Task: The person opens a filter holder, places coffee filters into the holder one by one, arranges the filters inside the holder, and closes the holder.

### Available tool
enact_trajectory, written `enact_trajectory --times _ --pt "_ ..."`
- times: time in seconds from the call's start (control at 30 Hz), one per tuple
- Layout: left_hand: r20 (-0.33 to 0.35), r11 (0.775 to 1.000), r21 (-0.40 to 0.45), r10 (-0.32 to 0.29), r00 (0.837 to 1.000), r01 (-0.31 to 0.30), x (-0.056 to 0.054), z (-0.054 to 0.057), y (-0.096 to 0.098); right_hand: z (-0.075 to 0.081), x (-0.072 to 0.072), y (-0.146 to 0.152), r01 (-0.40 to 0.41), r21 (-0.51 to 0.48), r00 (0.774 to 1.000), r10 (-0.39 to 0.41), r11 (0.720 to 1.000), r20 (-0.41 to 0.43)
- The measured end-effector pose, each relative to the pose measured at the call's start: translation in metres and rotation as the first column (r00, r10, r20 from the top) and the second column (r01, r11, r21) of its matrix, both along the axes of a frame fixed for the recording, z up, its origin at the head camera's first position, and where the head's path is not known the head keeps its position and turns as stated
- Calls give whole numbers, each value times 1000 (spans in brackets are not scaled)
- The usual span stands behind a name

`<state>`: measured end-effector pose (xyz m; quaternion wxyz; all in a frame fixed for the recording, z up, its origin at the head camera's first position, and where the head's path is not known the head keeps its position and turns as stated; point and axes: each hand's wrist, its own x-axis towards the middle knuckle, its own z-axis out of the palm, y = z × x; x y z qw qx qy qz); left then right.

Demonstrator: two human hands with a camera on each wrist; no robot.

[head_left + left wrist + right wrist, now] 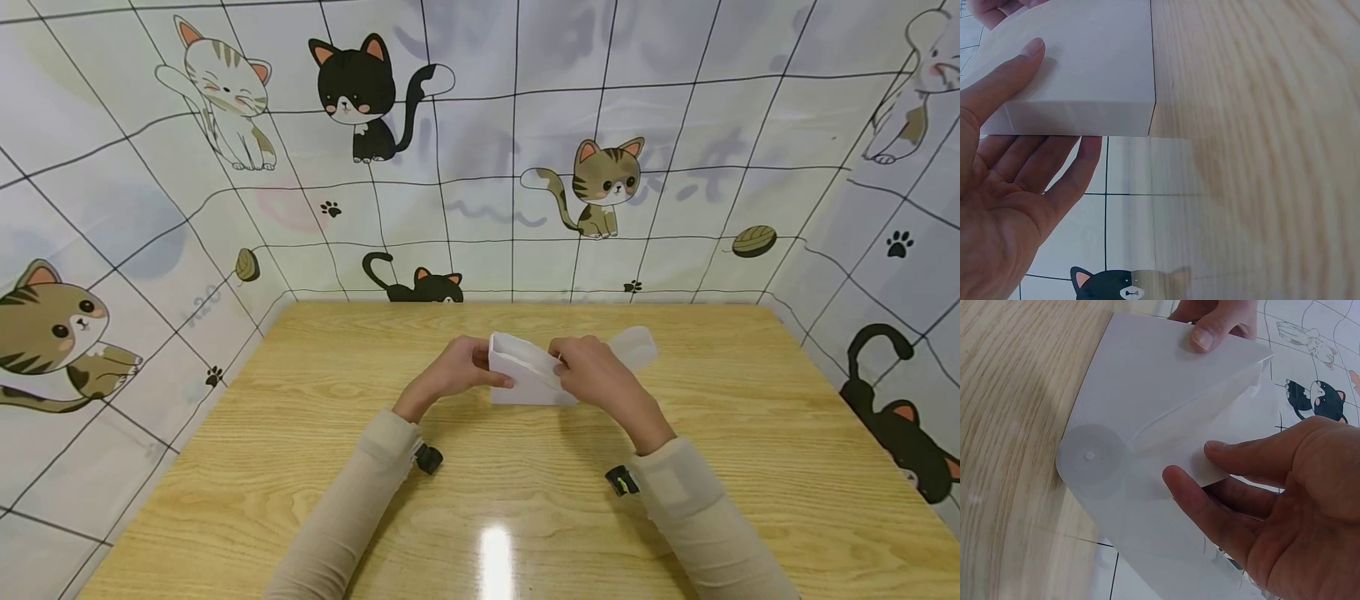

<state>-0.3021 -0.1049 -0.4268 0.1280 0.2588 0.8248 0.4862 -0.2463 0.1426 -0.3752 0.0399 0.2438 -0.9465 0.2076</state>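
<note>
A white box (pixel 525 387) with an open, slanted top stands on the table. My left hand (pixel 465 367) grips its left end, thumb on the near face and fingers around the far side. In the right wrist view a translucent lid (pixel 1154 556) swings out from a round pivot (pixel 1090 455) at the box's lower corner. With thumb and fingers, my right hand (pixel 596 371) pinches a white flat piece (pixel 1192 461) at the box's opening. Most of that piece is hidden by the box and fingers; I cannot tell what kind it is.
The wood-grain table (pixel 300 350) carries a bright light reflection near its front. A white cloth (pixel 480 208) with cat drawings and grid lines stands behind and on both sides. Small black cameras (pixel 429 458) sit at both sleeves' cuffs.
</note>
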Motion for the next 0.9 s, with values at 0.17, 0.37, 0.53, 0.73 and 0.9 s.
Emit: enact_trajectory --times 0.17,0.37,0.53,0.73,0.9 --pt "0 1000 -5 -1 1000 1 0 0 0 1 0 2 16 -10 1000 -16 1000 14" --pt "0 1000 -7 -3 1000 3 -1 -1 -1 1 -1 1 8 -4 1000 -8 1000 21" --pt "-2 1000 -2 -3 1000 3 -2 -1 -1 3 0 0 6 -7 1000 -6 1000 8" --pt "-6 1000 0 -7 1000 7 -2 -1 -1 8 2 1 14 -15 1000 -14 1000 14" --pt "-9 1000 -6 -4 1000 4 -2 -1 -1 8 2 1 9 -18 1000 -9 1000 2"
